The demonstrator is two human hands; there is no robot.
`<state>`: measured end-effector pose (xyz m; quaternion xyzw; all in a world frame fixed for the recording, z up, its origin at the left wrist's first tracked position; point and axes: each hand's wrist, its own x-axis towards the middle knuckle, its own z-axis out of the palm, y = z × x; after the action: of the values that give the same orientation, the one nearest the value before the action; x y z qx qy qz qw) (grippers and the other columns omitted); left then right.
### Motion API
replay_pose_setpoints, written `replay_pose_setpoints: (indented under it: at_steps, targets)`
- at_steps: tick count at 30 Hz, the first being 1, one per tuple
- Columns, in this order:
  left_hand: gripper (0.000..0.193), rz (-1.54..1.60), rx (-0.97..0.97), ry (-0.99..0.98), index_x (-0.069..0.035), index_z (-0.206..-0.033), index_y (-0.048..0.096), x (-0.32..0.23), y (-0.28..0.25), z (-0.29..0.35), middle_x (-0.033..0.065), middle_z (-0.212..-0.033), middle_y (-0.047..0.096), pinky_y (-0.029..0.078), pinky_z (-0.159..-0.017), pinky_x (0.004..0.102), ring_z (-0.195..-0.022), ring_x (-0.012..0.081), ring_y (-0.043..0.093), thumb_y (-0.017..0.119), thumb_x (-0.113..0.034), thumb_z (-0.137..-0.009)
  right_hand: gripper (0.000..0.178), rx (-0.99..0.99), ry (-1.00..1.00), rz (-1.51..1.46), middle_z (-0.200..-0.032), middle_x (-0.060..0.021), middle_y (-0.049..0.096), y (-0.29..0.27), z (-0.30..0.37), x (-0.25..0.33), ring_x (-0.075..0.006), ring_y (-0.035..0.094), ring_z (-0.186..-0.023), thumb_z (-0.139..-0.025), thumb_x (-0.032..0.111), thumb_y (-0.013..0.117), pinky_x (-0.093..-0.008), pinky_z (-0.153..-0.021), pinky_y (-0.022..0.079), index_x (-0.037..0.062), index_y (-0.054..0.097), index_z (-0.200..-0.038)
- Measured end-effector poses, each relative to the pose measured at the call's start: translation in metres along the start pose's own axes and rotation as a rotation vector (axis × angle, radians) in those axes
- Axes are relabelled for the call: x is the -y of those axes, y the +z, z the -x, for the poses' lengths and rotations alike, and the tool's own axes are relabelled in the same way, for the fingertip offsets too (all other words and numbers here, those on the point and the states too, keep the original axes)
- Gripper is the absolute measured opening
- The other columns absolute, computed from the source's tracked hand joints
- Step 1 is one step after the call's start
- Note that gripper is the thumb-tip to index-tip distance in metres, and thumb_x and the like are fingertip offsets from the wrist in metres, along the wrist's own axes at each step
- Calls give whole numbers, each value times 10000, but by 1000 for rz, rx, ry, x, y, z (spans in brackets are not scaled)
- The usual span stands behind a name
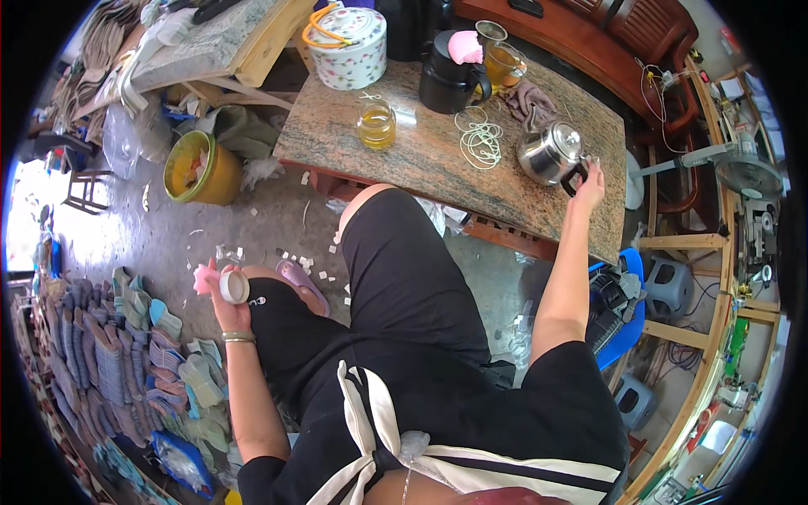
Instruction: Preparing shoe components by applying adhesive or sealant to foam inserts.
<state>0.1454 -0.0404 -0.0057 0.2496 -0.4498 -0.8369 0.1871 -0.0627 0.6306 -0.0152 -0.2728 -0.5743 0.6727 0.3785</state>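
Observation:
My left hand [227, 310], down beside my left thigh, is closed around a small round pale cup or lid [235, 287]. A soft-looking pink piece [204, 277] sits in the same grip; its exact kind cannot be made out. On the stone-topped table, my right hand [591, 187] grips the black handle of a shiny steel kettle [549, 154]. A glass cup [377, 126] of yellow liquid stands near the table's front edge. Between cup and kettle lies a loose coil of pale cord [481, 143].
Behind stand a floral lidded pot [347, 50], a black jug [446, 80] with a pink item on top, and a glass pitcher [502, 67]. A crumpled cloth [530, 103] lies by the kettle. Left are a yellow bin [202, 172] and piled socks [105, 353]; right, a fan [745, 172].

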Motion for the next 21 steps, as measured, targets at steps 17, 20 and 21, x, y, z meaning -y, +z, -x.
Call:
replay_pose_setpoints:
  at_steps: [17,20,21]
  targets:
    - [616,88,26,-1,-108,-1347,336,0,-7,1,112,-1010,605,455,-894,352,-971,236,574,508,-468,-877,94,474,36,206,-770,116,571,58,83,100,23,440,-646,-829,235,667,-159,-555,322,155,617,-822]
    - [620,110,43,24,-106,-1344,337,-5,-15,4,113,-1006,606,452,-900,354,-978,237,573,513,-470,-874,149,518,6,97,-722,90,544,98,104,106,7,401,-577,-798,220,706,-157,-519,290,113,603,-783]
    - [620,116,40,28,-106,-1344,337,-6,-18,6,113,-1006,606,452,-900,354,-978,237,573,513,-470,-874,149,495,28,54,-727,93,548,107,110,107,7,409,-588,-798,228,705,-158,-525,300,119,605,-784]
